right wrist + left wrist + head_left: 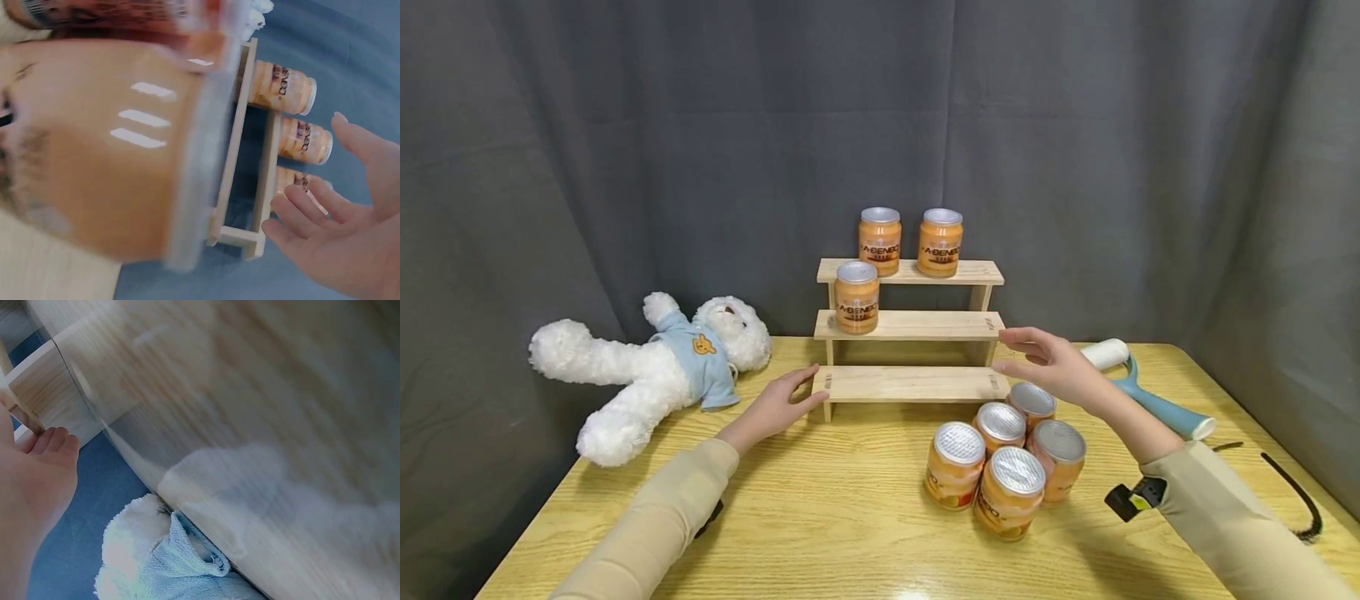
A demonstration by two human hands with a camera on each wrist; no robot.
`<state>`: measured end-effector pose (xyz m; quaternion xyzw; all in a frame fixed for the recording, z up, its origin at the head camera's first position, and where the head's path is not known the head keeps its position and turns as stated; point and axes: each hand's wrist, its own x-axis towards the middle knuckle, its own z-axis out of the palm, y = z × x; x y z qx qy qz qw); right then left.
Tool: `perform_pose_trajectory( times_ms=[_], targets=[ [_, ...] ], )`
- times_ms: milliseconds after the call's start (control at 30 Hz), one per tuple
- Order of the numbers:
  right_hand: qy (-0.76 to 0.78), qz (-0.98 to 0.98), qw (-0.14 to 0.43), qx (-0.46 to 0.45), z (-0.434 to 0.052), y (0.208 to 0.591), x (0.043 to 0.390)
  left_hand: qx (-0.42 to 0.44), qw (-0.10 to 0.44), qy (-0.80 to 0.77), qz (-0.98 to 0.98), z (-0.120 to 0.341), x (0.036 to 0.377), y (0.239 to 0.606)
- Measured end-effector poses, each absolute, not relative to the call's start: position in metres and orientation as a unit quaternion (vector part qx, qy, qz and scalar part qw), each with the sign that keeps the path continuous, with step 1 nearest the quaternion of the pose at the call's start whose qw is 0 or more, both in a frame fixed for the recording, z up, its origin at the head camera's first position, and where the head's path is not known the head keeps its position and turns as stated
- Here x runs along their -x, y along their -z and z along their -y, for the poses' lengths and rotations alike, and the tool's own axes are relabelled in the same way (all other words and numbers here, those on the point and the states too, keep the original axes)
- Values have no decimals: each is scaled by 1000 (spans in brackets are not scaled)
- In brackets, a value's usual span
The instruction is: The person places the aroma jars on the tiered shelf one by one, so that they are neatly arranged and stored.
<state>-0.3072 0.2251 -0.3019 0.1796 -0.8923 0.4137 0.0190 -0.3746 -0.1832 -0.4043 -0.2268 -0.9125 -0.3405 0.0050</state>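
Note:
A three-step wooden display shelf [910,383] stands on the table. Two orange cans with silver lids, one of them a left can [880,242], sit on its top step, and another can [857,300] is on the middle step's left end. My left hand [778,406] holds the left end of the bottom step between thumb and fingers; in the left wrist view its fingers [53,440] bend against the wood. Beside the shelf's right end, my right hand [1048,367] hovers with fingers spread and nothing in them. Several more cans [1011,492] stand clustered below it.
A white plush bear [688,358] in a blue shirt lies on the table's left. Behind the right forearm lies a blue-handled lint roller [1157,404], with a dark curved strip [1296,492] near the right edge. A grey curtain [737,150] hangs behind.

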Motion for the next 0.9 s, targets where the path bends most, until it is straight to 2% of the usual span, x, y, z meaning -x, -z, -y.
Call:
perform_pose_trajectory(
  times_ms=[233, 500, 900],
  targets=[
    [-389, 904, 12, -179, -245, 318, 302, 229, 3, 340, 912, 182, 375, 405],
    [-356, 916, -47, -180, -261, 336, 303, 225, 4, 340, 913, 184, 373, 404],
    [-320, 937, 4, -137, -278, 346, 309, 228, 8, 340, 913, 183, 375, 405]
  ],
)
